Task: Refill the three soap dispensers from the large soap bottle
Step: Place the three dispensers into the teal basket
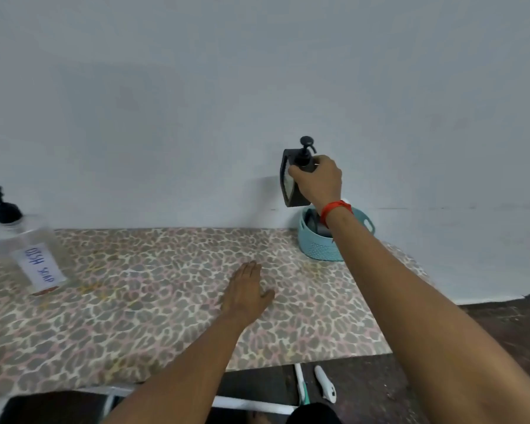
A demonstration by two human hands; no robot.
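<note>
Gripping the dark soap dispenser [294, 197] near its pump: right hand [317, 182], fingers curled round it, above the teal basket [318, 249] at back right. Left hand [248, 292] flat on the counter [166, 316], fingers straight. Large clear soap bottle [28, 255] (label: DISH SOAP) sits far left.

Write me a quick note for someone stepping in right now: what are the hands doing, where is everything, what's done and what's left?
Left hand: flat, fingers straight, resting on the leopard-print table.
Right hand: grips the dark dispenser by its top, holding it above the teal basket by the wall.
Large soap bottle: upright at the table's far left, pump cap on, apart from both hands.
Done: nothing visibly poured; the held dispenser has its pump on.
Left: probably all three refills. Dark shapes in the basket may be the other dispensers, but I cannot tell.
</note>
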